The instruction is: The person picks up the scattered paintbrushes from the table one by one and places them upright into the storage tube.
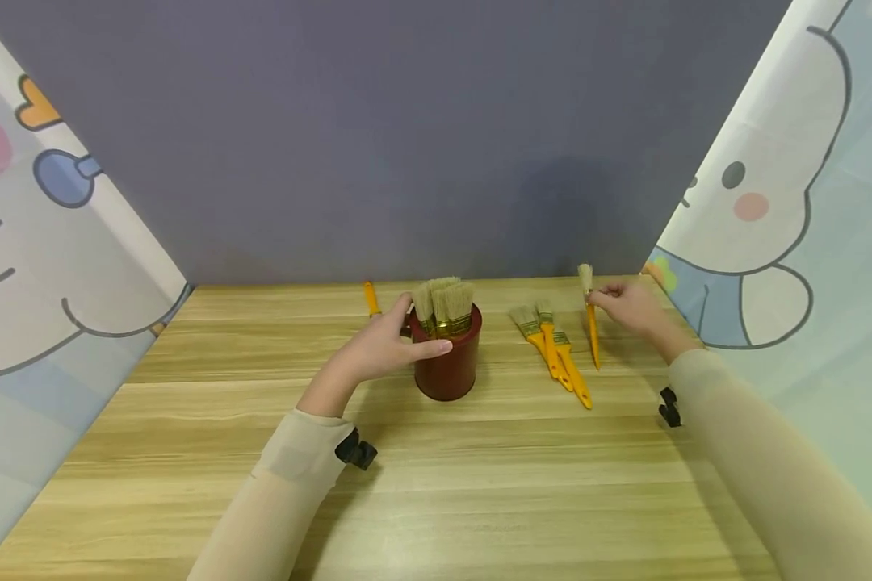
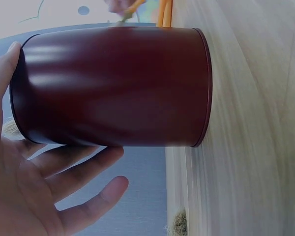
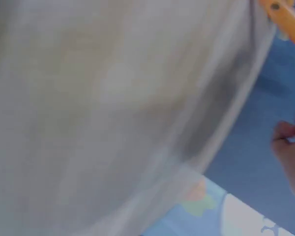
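Observation:
A dark red can (image 1: 446, 373) stands upright on the table, bristle-up paintbrushes (image 1: 450, 305) crowded in its mouth. My left hand (image 1: 379, 349) holds the can by its upper part, thumb at the near rim and fingers on the left side. In the left wrist view, some fingers (image 2: 83, 172) lie along the can's wall. My right hand (image 1: 628, 307) pinches a paintbrush (image 1: 593, 332) with an orange handle, bristles up and handle pointing down. In the right wrist view, only part of that orange handle (image 3: 287, 22) shows.
Three orange-handled paintbrushes (image 1: 572, 371) lie partly overlapping between the can and my right hand. Another paintbrush (image 1: 372, 298) lies behind my left hand, partly hidden. A grey wall (image 1: 436, 161) closes the back of the wooden table (image 1: 480, 492); printed cloths hang at both sides.

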`<state>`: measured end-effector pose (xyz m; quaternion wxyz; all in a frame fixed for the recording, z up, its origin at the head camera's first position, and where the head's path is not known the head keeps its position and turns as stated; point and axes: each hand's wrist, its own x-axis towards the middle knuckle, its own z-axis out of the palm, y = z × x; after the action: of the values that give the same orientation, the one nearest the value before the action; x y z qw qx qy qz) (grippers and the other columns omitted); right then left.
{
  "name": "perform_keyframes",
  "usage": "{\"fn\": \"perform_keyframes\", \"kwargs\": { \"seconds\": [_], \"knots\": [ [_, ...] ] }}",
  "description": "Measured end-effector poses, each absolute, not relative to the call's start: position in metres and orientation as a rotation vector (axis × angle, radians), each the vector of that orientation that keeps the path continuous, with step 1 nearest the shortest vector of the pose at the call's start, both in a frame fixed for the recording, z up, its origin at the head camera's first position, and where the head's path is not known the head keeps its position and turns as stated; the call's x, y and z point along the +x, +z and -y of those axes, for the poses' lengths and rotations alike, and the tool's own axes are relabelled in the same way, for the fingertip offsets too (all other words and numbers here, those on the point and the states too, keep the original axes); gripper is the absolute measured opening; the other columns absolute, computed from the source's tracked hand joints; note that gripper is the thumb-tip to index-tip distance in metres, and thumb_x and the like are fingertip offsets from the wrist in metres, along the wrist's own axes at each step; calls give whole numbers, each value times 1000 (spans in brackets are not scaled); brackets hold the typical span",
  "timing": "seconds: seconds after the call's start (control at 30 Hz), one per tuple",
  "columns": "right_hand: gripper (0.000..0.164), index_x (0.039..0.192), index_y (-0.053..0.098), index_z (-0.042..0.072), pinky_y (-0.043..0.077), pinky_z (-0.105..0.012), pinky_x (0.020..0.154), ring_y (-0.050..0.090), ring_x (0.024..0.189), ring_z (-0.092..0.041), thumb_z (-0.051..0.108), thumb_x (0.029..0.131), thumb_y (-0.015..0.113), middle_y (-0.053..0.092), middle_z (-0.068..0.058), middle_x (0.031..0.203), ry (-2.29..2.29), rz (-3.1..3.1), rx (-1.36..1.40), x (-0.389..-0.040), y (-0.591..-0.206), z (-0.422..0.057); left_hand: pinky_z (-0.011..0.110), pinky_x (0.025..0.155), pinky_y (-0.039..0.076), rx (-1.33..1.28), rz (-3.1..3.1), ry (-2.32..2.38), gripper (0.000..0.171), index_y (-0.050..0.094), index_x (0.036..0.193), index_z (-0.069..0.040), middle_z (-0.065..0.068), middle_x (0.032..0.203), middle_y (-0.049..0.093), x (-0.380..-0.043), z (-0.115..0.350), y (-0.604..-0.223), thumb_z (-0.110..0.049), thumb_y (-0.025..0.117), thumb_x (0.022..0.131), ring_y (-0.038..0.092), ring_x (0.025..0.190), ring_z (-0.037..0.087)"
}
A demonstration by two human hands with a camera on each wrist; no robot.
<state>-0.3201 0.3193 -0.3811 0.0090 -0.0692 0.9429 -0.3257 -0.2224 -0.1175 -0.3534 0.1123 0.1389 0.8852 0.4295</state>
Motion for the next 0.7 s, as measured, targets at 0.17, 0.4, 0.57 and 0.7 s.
{"fn": "perform_keyframes", "kwargs": {
  "seconds": [0.17,0.4,0.57,0.7],
  "knots": [
    [47,121,75,4,40,-32,61,43,65,-13,47,101,69,54,12,66,-1319,-2975,-191,-313,-356,-304,52,113,52,409,-2602,1266,88,41,147,-19,5,143,61,-223,116,-353,-68,80,86,58,142,29],
    [40,117,75,9,39,-32,60,30,53,-13,46,99,75,32,11,56,-1466,-2962,-293,-303,-333,-276,52,113,52,411,-2621,1234,93,38,152,-17,7,145,60,-222,116,-353,-69,79,86,58,142,28],
    [32,111,77,9,39,-30,61,25,50,-14,40,100,76,29,9,55,-1491,-3011,-492,-296,-320,-254,52,112,53,399,-2637,1209,93,38,150,-16,9,144,61,-222,117,-353,-71,78,86,59,141,30],
    [27,107,78,9,40,-28,62,25,49,-14,34,100,77,29,9,54,-1546,-3020,-611,-291,-305,-238,51,110,54,400,-2630,1222,87,41,144,-17,7,141,62,-222,117,-353,-70,78,86,61,138,30]
  ]
}}
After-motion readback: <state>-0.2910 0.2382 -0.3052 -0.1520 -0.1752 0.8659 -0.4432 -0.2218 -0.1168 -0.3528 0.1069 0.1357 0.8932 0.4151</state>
